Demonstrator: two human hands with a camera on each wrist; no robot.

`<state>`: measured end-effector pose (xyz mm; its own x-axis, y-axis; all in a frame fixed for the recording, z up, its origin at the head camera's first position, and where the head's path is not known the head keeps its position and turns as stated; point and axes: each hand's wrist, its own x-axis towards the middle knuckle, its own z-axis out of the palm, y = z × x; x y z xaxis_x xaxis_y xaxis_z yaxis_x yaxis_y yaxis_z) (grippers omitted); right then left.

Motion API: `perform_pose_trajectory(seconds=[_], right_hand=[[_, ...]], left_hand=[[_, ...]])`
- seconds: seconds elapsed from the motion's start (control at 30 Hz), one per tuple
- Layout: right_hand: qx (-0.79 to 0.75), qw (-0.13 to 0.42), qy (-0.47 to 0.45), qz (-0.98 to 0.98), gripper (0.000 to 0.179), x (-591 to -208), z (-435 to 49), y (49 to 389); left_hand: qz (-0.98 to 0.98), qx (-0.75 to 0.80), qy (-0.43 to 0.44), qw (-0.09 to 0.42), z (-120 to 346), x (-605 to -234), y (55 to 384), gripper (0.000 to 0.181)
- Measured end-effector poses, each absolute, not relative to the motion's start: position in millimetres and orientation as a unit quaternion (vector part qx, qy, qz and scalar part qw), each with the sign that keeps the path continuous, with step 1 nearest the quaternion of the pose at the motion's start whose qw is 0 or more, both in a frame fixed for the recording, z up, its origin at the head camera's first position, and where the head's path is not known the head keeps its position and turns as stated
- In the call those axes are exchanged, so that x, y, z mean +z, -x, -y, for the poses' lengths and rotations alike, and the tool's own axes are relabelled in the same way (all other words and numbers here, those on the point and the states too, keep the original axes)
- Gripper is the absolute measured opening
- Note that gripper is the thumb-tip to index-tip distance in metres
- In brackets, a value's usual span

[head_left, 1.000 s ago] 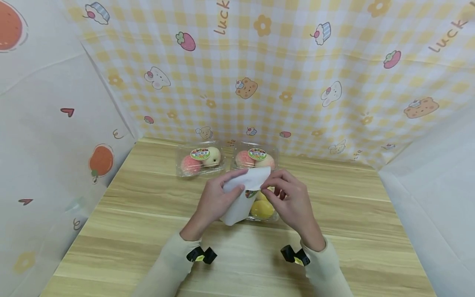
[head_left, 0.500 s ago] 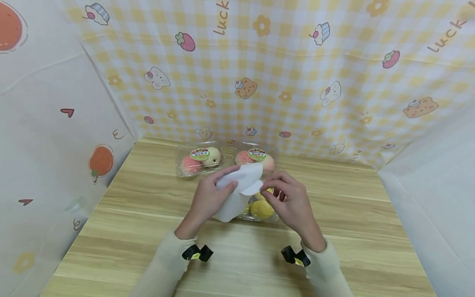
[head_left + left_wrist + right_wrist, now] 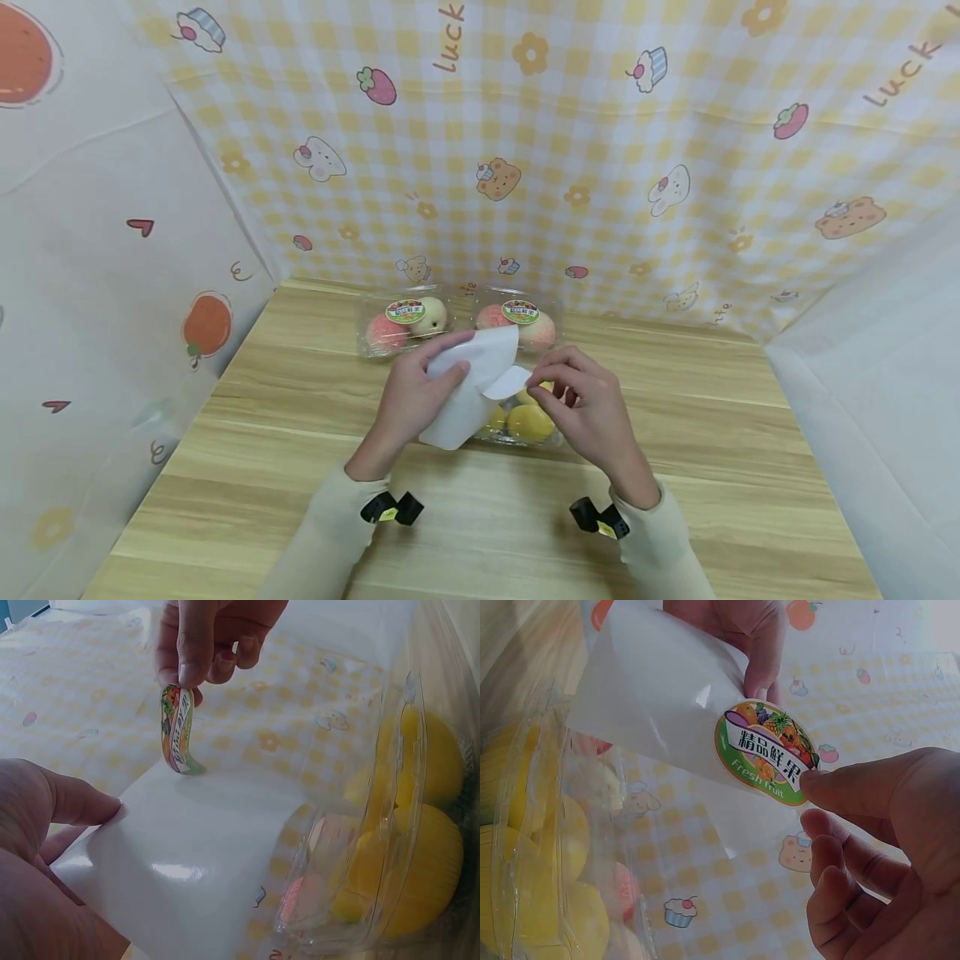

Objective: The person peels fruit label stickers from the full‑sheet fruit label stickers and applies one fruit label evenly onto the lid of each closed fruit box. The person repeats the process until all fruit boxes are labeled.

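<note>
My left hand [image 3: 412, 390] grips a glossy white backing sheet [image 3: 467, 400], its thumb on the face of the sheet. Between thumb and finger, my right hand [image 3: 585, 398] pinches the edge of an oval fruit sticker [image 3: 769, 754]. Printed fruit and "Fresh fruit" show on it in the right wrist view. In the left wrist view the curved sticker [image 3: 177, 727] stands up from the sheet, its lower end at the sheet's surface. Below both hands lies a clear plastic box [image 3: 558, 437] with yellow fruit [image 3: 530, 423], partly hidden by the sheet.
Behind, against the checked cloth [image 3: 600, 167], stand two more clear boxes. The left box [image 3: 363, 350] holds a pink and a pale fruit; the right box [image 3: 557, 304] holds pinkish fruit. Each bears an oval sticker. All stand on a wooden table [image 3: 675, 417].
My left hand has moved left with the backing sheet, so the sticker lifts further from it and more yellow fruit shows. My right hand has stayed nearly still.
</note>
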<state>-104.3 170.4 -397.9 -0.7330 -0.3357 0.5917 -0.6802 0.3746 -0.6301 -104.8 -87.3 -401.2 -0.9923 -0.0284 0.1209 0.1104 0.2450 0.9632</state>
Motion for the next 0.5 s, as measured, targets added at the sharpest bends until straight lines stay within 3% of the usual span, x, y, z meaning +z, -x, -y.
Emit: perform_pose_trajectory(seconds=[0.1,0.27,0.5], right_hand=[[0.464,0.185,-0.317,0.807,0.020,-398.0,-170.8,104.1],[0.462,0.182,-0.318,0.807,0.009,-398.8,-172.1,103.7],[0.457,0.183,-0.314,0.812,0.024,-400.8,-174.5,104.3]], left_hand=[[0.786,-0.615,0.026,0.058,89.1,-402.5,105.3,0.040],[0.791,-0.607,0.028,0.068,93.3,-405.2,106.9,0.039],[0.795,-0.602,0.015,0.070,103.1,-408.3,106.3,0.039]])
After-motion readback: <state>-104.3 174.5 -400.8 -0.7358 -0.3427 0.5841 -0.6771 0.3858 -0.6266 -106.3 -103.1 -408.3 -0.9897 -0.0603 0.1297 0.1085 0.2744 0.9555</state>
